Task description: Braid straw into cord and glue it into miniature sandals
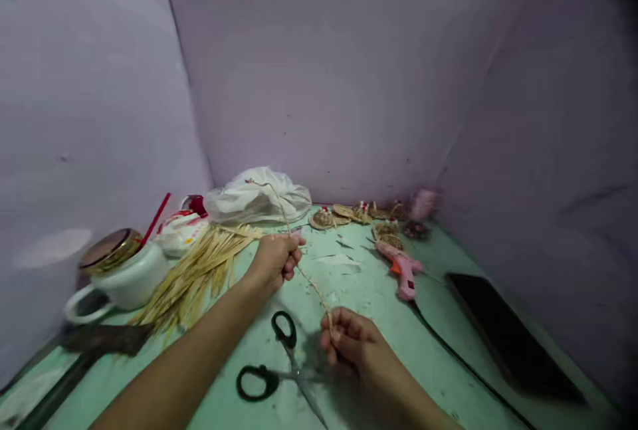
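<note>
A thin twisted straw cord [313,284] runs between my two hands, fairly straight. My left hand [279,258] is closed on it farther from me, and the cord's loose end sticks up past the fist in front of a white plastic bag [264,196]. Nearer to me, my right hand [351,340] pinches the cord's other end between thumb and fingers. Black-handled scissors [294,370] lie spread on the green tabletop [329,264], just left of my right hand. Flat straw strips [199,270] lie in a heap left of my left hand.
A pink glue gun [403,270] with a black cable lies right of centre, beside a dark phone-like slab [508,330]. Small woven straw pieces [353,213] line the back. At left are a white mug [132,280], a gold-rimmed jar [110,250] and a hammer-like tool [100,343].
</note>
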### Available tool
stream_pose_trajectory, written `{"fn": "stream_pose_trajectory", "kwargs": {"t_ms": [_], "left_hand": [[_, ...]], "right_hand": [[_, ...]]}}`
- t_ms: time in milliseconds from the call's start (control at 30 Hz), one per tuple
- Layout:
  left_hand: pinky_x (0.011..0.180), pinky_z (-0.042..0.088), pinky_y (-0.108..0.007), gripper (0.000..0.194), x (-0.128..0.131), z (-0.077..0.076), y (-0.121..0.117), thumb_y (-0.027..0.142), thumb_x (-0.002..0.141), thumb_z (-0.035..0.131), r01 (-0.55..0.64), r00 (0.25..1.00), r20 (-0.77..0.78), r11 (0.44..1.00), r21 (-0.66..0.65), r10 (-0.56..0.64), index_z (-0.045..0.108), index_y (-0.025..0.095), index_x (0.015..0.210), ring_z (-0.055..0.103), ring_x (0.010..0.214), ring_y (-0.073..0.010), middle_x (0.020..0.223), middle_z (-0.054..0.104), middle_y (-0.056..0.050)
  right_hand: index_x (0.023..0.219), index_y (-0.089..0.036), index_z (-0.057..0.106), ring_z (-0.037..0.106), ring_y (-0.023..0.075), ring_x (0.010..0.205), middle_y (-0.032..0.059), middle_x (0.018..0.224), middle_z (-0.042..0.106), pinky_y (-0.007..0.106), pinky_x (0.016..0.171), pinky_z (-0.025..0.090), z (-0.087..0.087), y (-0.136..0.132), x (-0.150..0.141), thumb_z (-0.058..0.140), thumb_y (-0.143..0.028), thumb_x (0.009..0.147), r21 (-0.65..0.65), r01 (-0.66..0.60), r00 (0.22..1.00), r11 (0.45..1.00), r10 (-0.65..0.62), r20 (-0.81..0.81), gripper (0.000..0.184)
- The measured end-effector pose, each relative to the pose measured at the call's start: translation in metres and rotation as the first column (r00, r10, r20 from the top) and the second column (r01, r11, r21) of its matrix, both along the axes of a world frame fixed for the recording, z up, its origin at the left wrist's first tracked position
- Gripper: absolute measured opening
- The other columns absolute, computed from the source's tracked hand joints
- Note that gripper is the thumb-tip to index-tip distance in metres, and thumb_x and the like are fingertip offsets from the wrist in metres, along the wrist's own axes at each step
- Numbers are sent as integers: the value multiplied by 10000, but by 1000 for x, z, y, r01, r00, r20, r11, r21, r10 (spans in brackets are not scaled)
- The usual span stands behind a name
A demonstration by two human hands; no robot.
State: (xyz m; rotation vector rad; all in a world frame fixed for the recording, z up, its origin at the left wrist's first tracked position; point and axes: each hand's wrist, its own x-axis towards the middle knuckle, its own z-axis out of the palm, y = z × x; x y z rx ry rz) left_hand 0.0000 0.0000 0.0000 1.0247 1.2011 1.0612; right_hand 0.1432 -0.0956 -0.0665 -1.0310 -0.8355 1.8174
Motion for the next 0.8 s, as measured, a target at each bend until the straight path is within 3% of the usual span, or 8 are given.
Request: {"fn": "stream_pose_trajectory", "kwargs": {"t_ms": [133,233,300,400,500,633,700,800], "left_hand": [[217,222,-145,93,10,0,-6,155,756,455,21,1000,0,999,28,-21,536,118,729,266,240,-39,379,442,71],[206,239,-155,84,16,-2,-10,166,750,486,41,999,8,998,48,-41,543,114,715,265,226,-43,371,454,66],[203,239,-154,89,17,-3,-12,168,753,490,54,998,20,997,54,-55,545,111,713,263,221,-41,369,457,65],[203,235,-149,99,17,-2,-14,177,763,491,86,995,54,995,55,-89,545,111,715,260,221,-35,378,464,63],[207,236,-146,105,15,0,-14,204,769,501,144,983,109,988,50,-149,547,117,731,248,226,-29,397,472,63],[219,224,-137,98,18,-3,-16,216,772,503,183,963,197,983,21,-183,541,129,753,233,240,-22,419,466,69],[227,219,-136,89,24,-10,-18,201,777,487,189,956,230,982,-18,-180,533,130,750,225,242,-21,416,455,73],[237,215,-146,91,35,-24,-19,171,785,464,212,947,266,973,-89,-182,524,124,736,201,241,-23,399,430,77]], "right_hand": [[684,-152,546,321,46,396,-51,492,453,184,395,164,9,5,6,660,-346,616,87,56,996,995,-61,58,235],[650,-143,569,184,42,362,-80,403,333,193,368,117,13,7,11,539,-593,701,183,76,981,980,-106,161,454],[610,-146,563,177,39,339,-85,361,318,193,358,125,13,8,13,515,-660,685,184,63,975,981,-100,200,521],[624,-129,591,355,49,365,-42,408,465,181,390,251,11,7,10,641,-584,636,151,71,984,986,-93,149,458],[805,-110,639,528,89,491,27,597,631,206,504,394,9,5,5,761,-431,569,81,113,993,990,-112,-21,417],[818,-99,652,522,69,443,68,692,672,163,385,301,11,-2,2,759,-340,591,69,1,1000,998,-1,2,348],[768,-101,659,480,52,393,63,649,667,159,359,245,13,-6,2,721,-369,636,139,-75,995,987,64,82,306],[715,-98,663,441,46,378,56,595,651,179,396,299,14,-11,2,679,-444,668,303,-132,979,944,76,191,349]]}}
